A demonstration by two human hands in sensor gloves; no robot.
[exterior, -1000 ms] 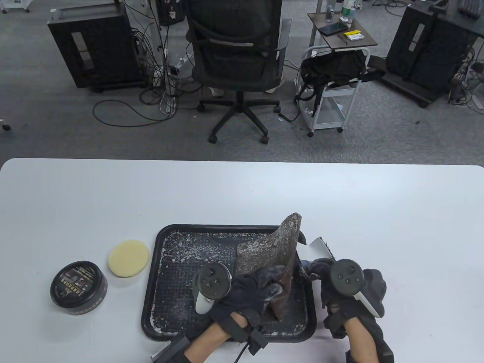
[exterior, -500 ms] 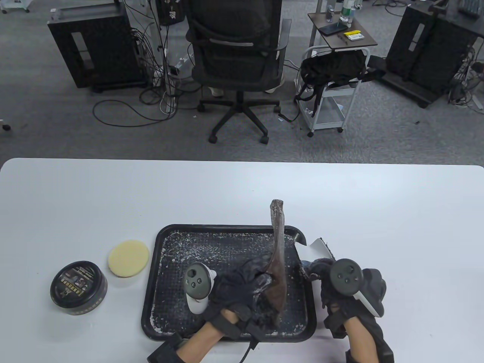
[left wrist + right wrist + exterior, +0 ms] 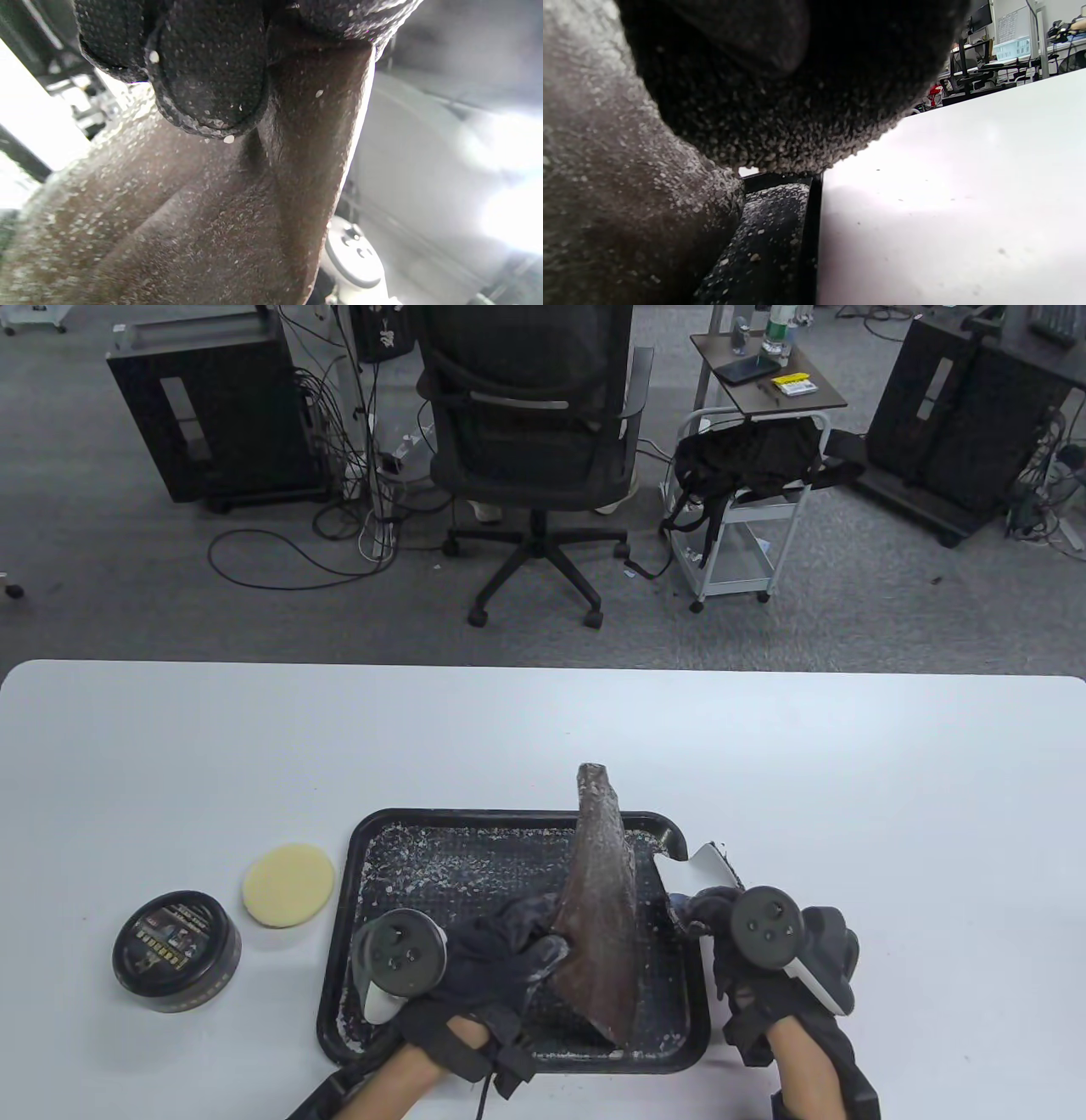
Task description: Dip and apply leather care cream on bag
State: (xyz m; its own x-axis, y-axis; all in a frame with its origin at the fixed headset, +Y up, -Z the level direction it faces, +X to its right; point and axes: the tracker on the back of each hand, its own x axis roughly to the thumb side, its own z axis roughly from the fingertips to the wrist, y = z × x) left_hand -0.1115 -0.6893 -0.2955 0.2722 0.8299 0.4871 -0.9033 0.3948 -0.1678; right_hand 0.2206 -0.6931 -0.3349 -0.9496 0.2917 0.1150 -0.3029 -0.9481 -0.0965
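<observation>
A worn brown leather bag (image 3: 598, 925) stands on edge in the black tray (image 3: 458, 874), its speckled face turned toward me. My left hand (image 3: 509, 954) grips its lower left side; in the left wrist view the gloved fingers (image 3: 208, 76) curl round a fold of the bag (image 3: 212, 220). My right hand (image 3: 700, 912) sits at the tray's right rim with its fingers curled over it, close beside the bag. The right wrist view shows flake-covered fingers (image 3: 797, 106) just above the tray rim (image 3: 814, 220). The black cream tin (image 3: 176, 952) stands lidded at the left, with the round yellow sponge (image 3: 288, 884) next to it.
White flakes litter the tray floor. The white table (image 3: 848, 780) stretches bare behind and to the right of the tray. An office chair (image 3: 530, 415) and a cart stand on the floor beyond the table's far edge.
My left hand has swung the bag from its flaky side, through edge-on, to its brown face, and has shifted left. The right hand has hardly moved.
</observation>
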